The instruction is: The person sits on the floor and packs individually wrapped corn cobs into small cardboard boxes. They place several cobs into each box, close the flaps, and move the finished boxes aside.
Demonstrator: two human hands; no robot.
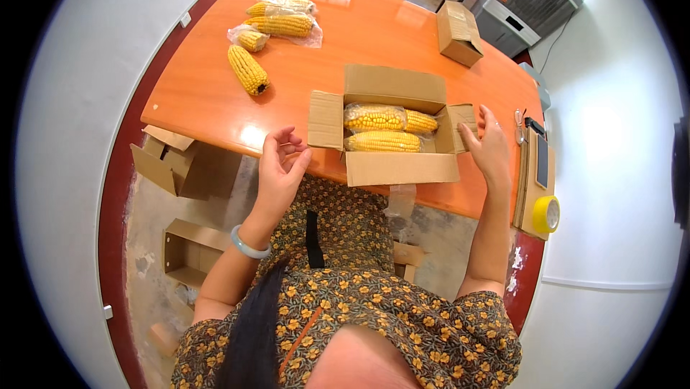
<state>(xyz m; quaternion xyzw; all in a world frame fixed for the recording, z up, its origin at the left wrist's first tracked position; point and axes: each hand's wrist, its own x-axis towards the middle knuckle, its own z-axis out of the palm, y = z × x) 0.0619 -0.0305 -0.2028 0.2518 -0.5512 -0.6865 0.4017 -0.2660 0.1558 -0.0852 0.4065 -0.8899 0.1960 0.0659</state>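
An open cardboard box [401, 169] stands at the near edge of the orange table, its flaps folded outward. Inside it lie two ears of corn: the farther ear [377, 118] has clear plastic wrap around it, and the nearer ear [383, 141] also seems wrapped. My left hand [281, 162] hovers just left of the box's left flap [325, 120], fingers curled loosely and apart, holding nothing. At the right flap [462, 122] is my right hand [490, 143], thumb and fingers spread; whether the thumb touches the cardboard is unclear.
Several ears of corn [248, 70], some in plastic, lie on the table's [199, 92] far left. A closed carton [458, 33] stands far right. Yellow tape [546, 214], a phone [542, 162] and glasses [519, 126] lie at right. Empty cartons [207, 168] sit on the floor.
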